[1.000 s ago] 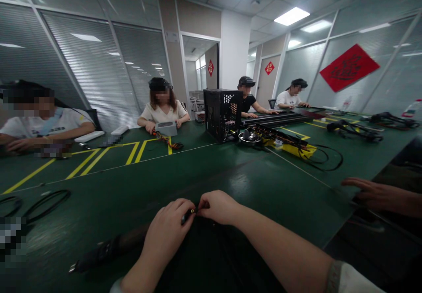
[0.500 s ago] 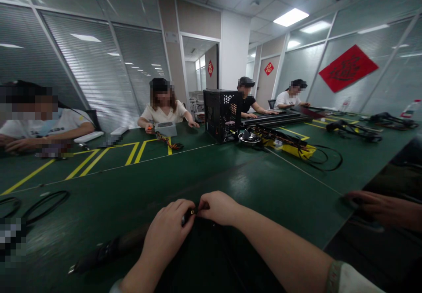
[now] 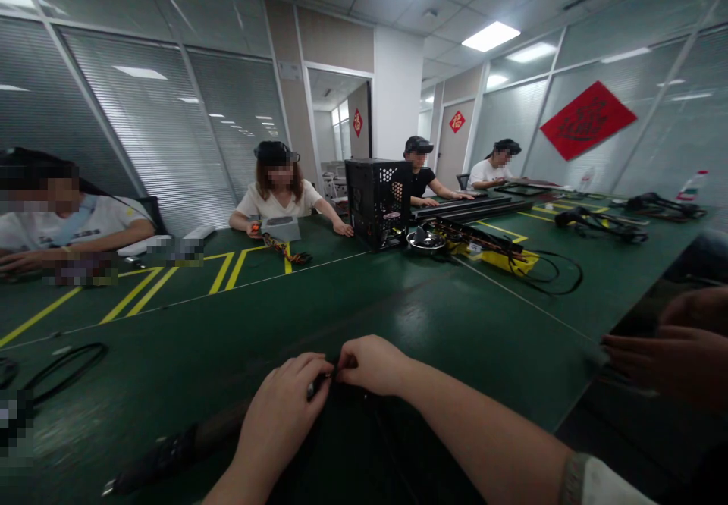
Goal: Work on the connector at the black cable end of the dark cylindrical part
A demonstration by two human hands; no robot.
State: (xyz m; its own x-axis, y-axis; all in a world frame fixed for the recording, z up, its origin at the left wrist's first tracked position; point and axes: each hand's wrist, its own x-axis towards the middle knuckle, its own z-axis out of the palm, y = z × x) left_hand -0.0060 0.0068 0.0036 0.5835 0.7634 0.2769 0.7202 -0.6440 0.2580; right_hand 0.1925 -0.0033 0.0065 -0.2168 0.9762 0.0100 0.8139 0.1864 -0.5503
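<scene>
My left hand (image 3: 287, 406) is closed around a small dark piece with a shiny bit (image 3: 312, 389), its thumb and fingertips pressed together. Right beside it, my right hand (image 3: 372, 366) pinches with thumb and forefinger at the same spot; what lies between those fingertips is too dark and small to name. Below both hands spreads a black mass (image 3: 346, 452) whose kind I cannot make out. To the left of my left wrist, a long dark strap-like thing (image 3: 176, 448) with a metal end lies on the green table (image 3: 398, 285).
A black computer case (image 3: 367, 202) stands mid-table, beside a metal bowl (image 3: 425, 240) and a yellow tray (image 3: 512, 261). Black cable (image 3: 68, 365) loops at the left. Another person's hands (image 3: 665, 353) are at the right edge. Several people sit across the table.
My hands keep their pinch at nearly the same place; the metal bit in my left fingers shows less. Across the table, a person's hand has moved right to the computer case.
</scene>
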